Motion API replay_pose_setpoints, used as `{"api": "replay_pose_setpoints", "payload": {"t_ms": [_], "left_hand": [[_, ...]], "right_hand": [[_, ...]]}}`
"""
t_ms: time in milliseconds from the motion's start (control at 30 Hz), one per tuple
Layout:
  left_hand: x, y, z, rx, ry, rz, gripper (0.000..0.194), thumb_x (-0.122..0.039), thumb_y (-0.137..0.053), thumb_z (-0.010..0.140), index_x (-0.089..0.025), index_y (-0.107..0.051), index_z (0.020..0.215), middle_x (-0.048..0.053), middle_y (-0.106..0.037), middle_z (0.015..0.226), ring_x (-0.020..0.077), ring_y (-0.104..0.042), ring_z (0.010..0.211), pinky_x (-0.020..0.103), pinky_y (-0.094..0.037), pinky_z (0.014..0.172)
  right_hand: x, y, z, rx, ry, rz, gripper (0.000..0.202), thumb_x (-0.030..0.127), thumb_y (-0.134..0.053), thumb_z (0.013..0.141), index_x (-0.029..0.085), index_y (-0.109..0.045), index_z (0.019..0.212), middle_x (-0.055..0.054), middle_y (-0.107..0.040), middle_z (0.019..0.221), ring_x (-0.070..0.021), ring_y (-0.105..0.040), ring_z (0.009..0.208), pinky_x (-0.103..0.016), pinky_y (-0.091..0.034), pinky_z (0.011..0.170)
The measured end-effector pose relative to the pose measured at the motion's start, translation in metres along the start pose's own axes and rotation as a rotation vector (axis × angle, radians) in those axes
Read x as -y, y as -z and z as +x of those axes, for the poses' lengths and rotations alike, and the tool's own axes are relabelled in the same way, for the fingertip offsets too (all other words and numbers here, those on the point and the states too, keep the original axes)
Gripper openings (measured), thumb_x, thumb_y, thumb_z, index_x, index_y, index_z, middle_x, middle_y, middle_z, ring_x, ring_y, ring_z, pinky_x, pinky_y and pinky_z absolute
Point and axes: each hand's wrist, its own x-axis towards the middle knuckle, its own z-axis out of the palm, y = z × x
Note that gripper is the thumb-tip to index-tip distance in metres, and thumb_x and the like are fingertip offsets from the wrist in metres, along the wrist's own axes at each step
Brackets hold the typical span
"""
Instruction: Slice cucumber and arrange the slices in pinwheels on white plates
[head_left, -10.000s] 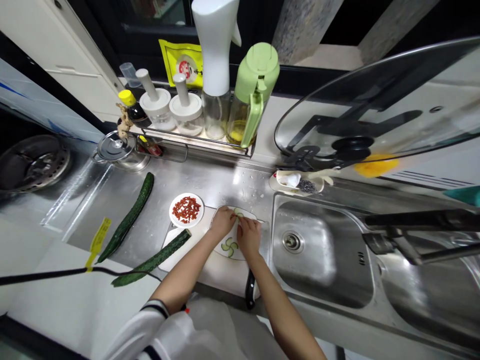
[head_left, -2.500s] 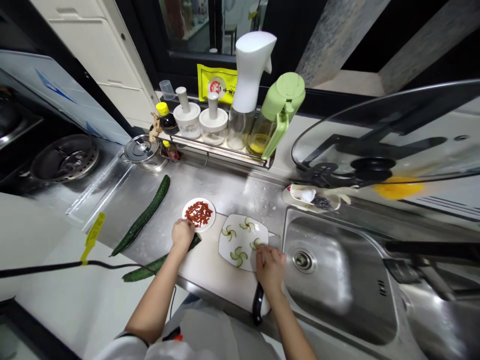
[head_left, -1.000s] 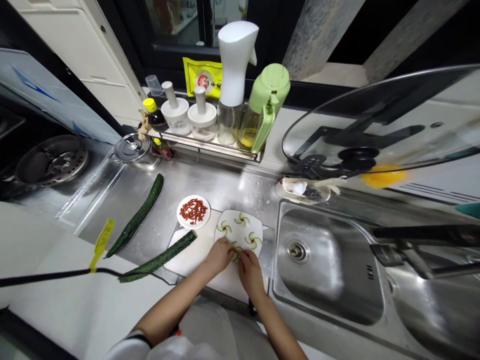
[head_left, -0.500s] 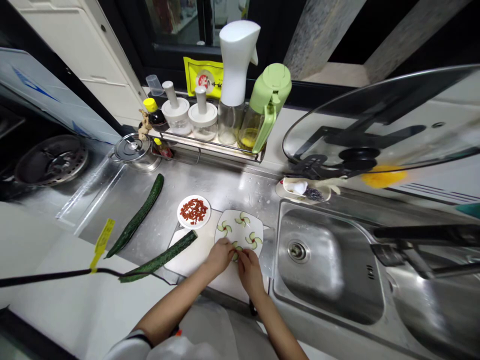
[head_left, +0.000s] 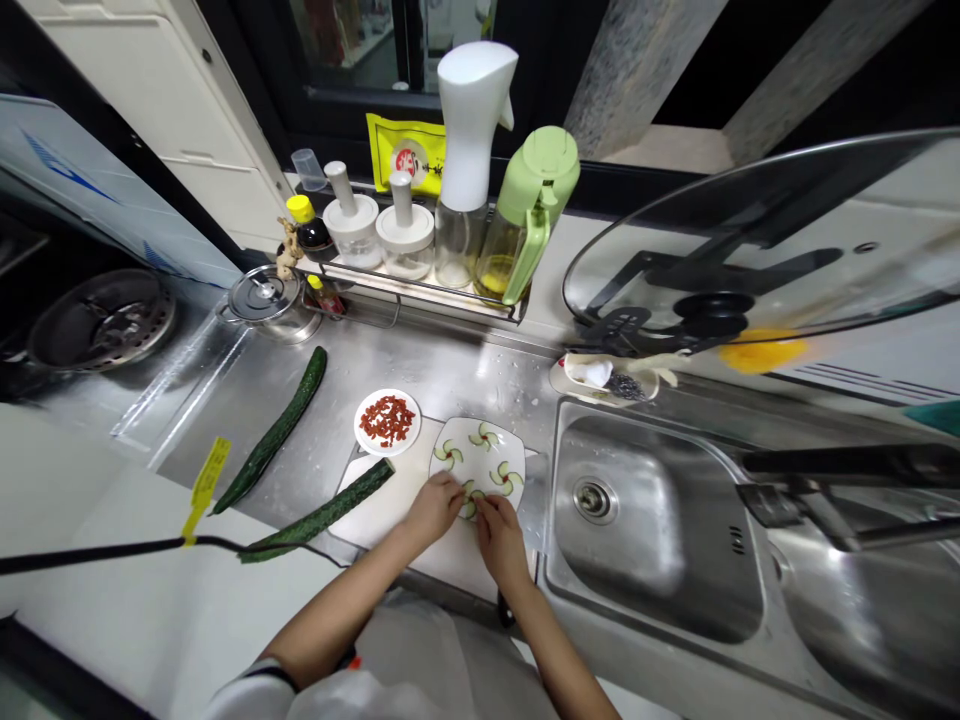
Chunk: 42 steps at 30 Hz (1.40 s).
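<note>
A white square plate (head_left: 480, 455) bears several pinwheel flowers of thin cucumber slices (head_left: 506, 478) with red bits at their centres. At its near edge, my left hand (head_left: 435, 508) and my right hand (head_left: 499, 530) meet over the nearest cucumber flower (head_left: 471, 498) from either side. Both hands have their fingertips pinched together at its slices; what lies between the tips is too small to make out. A round white dish (head_left: 387, 423) of red dried berries, like goji, stands to the left. Beneath the plate is a pale cutting board (head_left: 386, 510), with a cut cucumber (head_left: 322, 515) lying across its left side.
A whole cucumber (head_left: 274, 430) lies farther left, near a lidded steel pot (head_left: 271, 303). Behind the counter runs a rack (head_left: 420, 288) with jars, a spray bottle and a green oil jug (head_left: 534, 210). The sink (head_left: 660, 540) is on the right. A black strap (head_left: 97, 555) crosses the left front.
My left hand has drawn slightly left and down, uncovering more of the nearest flower. My right hand stays almost in place at its right side.
</note>
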Motion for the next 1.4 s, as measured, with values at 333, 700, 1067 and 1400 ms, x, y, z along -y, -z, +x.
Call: {"api": "replay_pose_setpoints", "payload": {"t_ms": [333, 700, 1067, 1400], "left_hand": [[0.018, 0.026, -0.016, -0.194, 0.048, -0.126, 0.026, -0.019, -0.050, 0.084, -0.017, -0.064, 0.106, 0.008, -0.058, 0.099, 0.0130, -0.056, 0.076, 0.028, -0.049, 0.073], [0.036, 0.010, -0.029, -0.211, 0.400, -0.366, 0.042, -0.030, -0.059, 0.077, -0.016, -0.052, 0.116, 0.001, -0.061, 0.078, 0.0122, -0.058, 0.066, 0.028, -0.048, 0.071], [0.027, 0.000, -0.016, -0.108, 0.587, -0.970, 0.058, -0.029, -0.071, 0.063, -0.019, -0.049, 0.116, -0.008, -0.051, 0.059, 0.0097, -0.052, 0.057, 0.028, -0.053, 0.065], [0.024, 0.011, -0.015, -0.075, 0.625, -1.118, 0.061, -0.027, -0.074, 0.061, -0.019, -0.048, 0.116, -0.005, -0.059, 0.069, 0.0120, -0.060, 0.068, 0.030, -0.053, 0.070]], "right_hand": [[-0.006, 0.016, -0.004, -0.003, -0.035, -0.042, 0.028, 0.020, -0.045, 0.086, 0.019, -0.066, 0.104, -0.011, -0.059, 0.100, -0.0213, -0.055, 0.095, -0.039, -0.049, 0.086], [-0.023, 0.038, -0.005, -0.121, -0.337, -0.118, 0.044, 0.033, -0.044, 0.082, 0.011, -0.056, 0.118, -0.014, -0.062, 0.096, -0.0243, -0.056, 0.088, -0.038, -0.046, 0.080], [-0.028, 0.036, 0.009, -0.026, -0.516, 0.047, 0.040, 0.041, -0.043, 0.079, 0.013, -0.066, 0.097, -0.007, -0.066, 0.073, -0.0196, -0.057, 0.064, -0.029, -0.042, 0.062], [-0.025, 0.038, 0.011, -0.049, -0.602, 0.104, 0.039, 0.044, -0.047, 0.075, 0.015, -0.067, 0.092, -0.006, -0.067, 0.070, -0.0202, -0.059, 0.064, -0.030, -0.043, 0.062]]}}
